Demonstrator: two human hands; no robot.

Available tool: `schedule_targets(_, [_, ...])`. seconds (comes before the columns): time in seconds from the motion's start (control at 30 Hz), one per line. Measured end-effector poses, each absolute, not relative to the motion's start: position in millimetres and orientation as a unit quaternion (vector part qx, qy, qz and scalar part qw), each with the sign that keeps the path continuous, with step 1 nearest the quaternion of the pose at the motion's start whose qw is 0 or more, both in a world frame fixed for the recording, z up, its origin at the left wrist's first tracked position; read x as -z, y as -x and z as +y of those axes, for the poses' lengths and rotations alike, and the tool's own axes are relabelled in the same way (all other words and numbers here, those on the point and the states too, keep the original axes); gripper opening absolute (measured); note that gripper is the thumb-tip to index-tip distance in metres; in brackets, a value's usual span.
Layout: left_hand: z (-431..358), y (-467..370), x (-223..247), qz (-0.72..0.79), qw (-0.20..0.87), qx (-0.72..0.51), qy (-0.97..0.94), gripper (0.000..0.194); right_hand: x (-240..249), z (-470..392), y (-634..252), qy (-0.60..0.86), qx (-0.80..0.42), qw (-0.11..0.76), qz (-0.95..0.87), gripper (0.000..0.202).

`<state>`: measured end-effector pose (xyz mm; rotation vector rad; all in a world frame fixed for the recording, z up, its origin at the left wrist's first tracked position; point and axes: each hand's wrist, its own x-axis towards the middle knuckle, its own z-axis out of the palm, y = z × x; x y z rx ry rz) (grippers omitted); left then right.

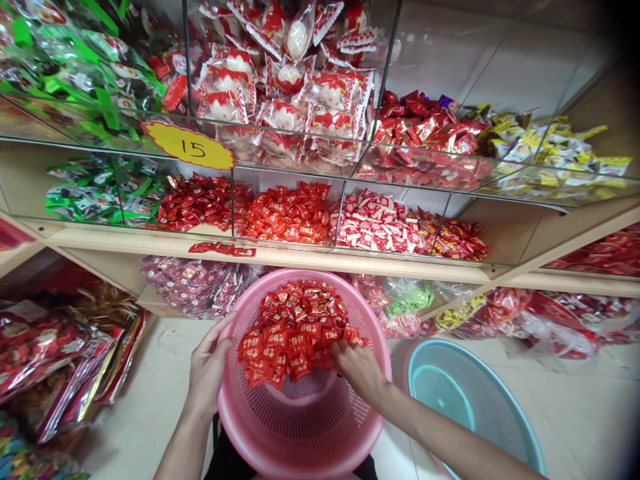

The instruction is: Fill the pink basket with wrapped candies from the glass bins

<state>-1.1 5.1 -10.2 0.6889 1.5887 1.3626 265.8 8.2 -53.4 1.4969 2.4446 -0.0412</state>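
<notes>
My left hand (209,363) grips the left rim of a round pink plastic basket (300,430) with slotted walls. Inside it, red wrapped candies (300,340) are heaped toward the far side, darker red ones behind brighter ones. At the right side of the heap, my right hand (357,368) reaches in with its fingers curled around some of the bright red candies. Its fingertips are partly hidden among the wrappers. The near part of the basket's floor shows bare pink mesh.
A blue-green tub (500,393) stands on the floor at the right. Ahead are shelves with clear-walled bins of wrapped sweets (287,213) and a yellow price tag (189,145) marked 15. Bagged sweets (195,287) lie beneath; shiny packaging (65,353) is stacked at left.
</notes>
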Motion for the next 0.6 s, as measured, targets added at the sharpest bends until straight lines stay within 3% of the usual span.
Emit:
schedule_targets(0.33, [5, 3, 14, 0.631, 0.462, -0.558, -0.279, 0.049, 30, 4, -265, -0.54, 0.034, 0.115, 0.833, 0.014])
schedule_targets(0.53, [5, 4, 12, 0.644, 0.458, -0.55, -0.269, 0.048, -66, 53, -247, -0.52, -0.009, -0.017, 0.854, 0.031])
schedule_targets(0.6, [4, 5, 13, 0.637, 0.462, -0.554, -0.274, 0.046, -100, 84, -236, -0.493, -0.028, -0.063, 0.867, 0.028])
